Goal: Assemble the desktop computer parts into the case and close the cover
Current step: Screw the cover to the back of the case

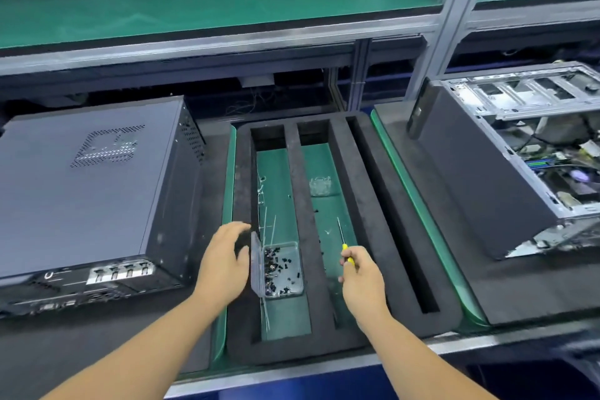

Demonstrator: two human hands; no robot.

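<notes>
at the left end of the bench (97, 344), a closed desktop computer case (94, 185) lies on its side on dark padding, cover panel with a perforated vent patch facing up, rear ports toward the viewer. just right of it, a black foam tray (305, 211) with long slots sits on a green mat (230, 172).

the left hand (224, 266) hovers over the tray's left wall, fingers spread and loosely curved, gripping nothing; its fingertips are just beside the raised lid of a clear plastic screw box (282, 269). whether they touch the lid cannot be determined. the box rests in the left slot, lid standing upright on its left side, with small black screws (276, 266) inside. thin white cable ties (264, 230) lie in the same slot behind the box.

in the middle slot, a small clear plastic container (320, 187) sits farther back, and a few loose black screws are scattered along the slot floor. the right hand (362, 282) is over the near part of this slot, fingers curled around the yellow handle of a screwdriver (344, 245), whose thin shaft points away from the viewer.

at the right end, an open computer case (506, 166) rests tilted on dark padding, its interior with drive cage, cables and board exposed.
</notes>
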